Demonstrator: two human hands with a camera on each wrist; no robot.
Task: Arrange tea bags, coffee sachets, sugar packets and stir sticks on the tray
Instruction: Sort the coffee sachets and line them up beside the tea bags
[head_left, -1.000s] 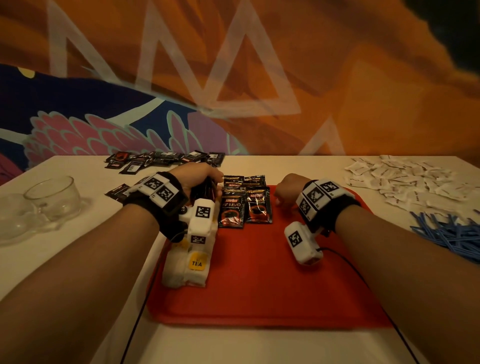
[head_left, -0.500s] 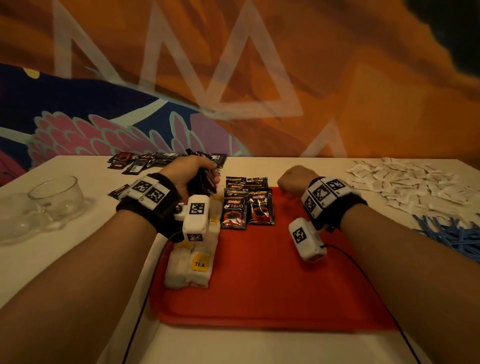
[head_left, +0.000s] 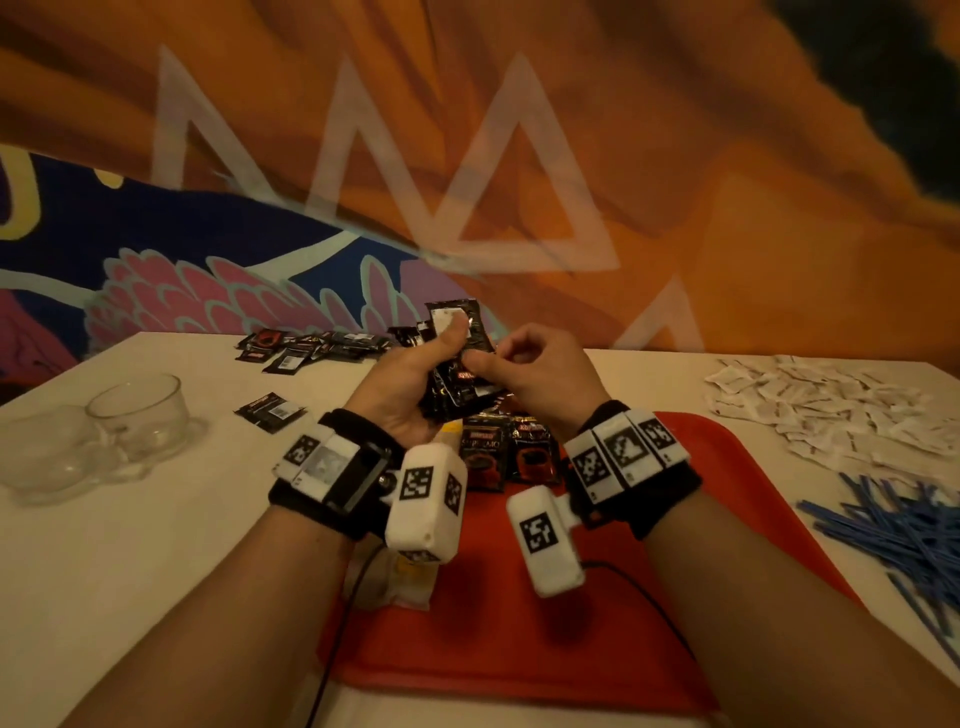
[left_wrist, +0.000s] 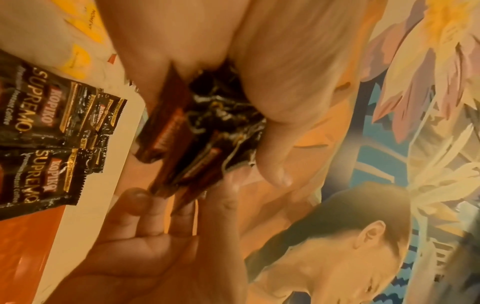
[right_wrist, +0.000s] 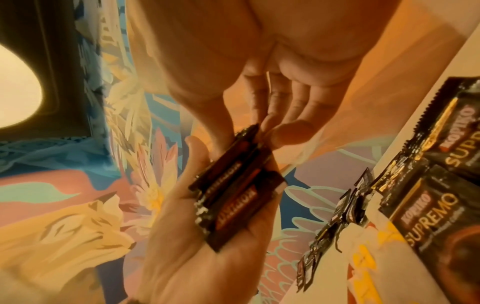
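My left hand (head_left: 439, 364) is raised above the far edge of the red tray (head_left: 519, 654) and grips a bundle of black coffee sachets (head_left: 457, 374). My right hand (head_left: 480, 361) pinches the edge of one sachet in that bundle. The right wrist view shows the bundle (right_wrist: 233, 195) lying in the left palm with the right fingertips (right_wrist: 262, 125) on its end. Two rows of coffee sachets (head_left: 509, 457) lie on the tray's far part. White tea bags (head_left: 410, 582) with yellow tags sit along its left side, mostly hidden by the wrist camera.
White sugar packets (head_left: 831, 410) are heaped at the right of the table, with blue stir sticks (head_left: 909, 530) nearer me. Loose coffee sachets (head_left: 311, 345) lie at the back left, and one sachet (head_left: 270, 410) lies alone. Glass bowls (head_left: 130, 421) stand at the left.
Both hands have risen from the tray. The left hand lifted the bundle of sachets and turned palm up; the right hand came over and took hold of one sachet.
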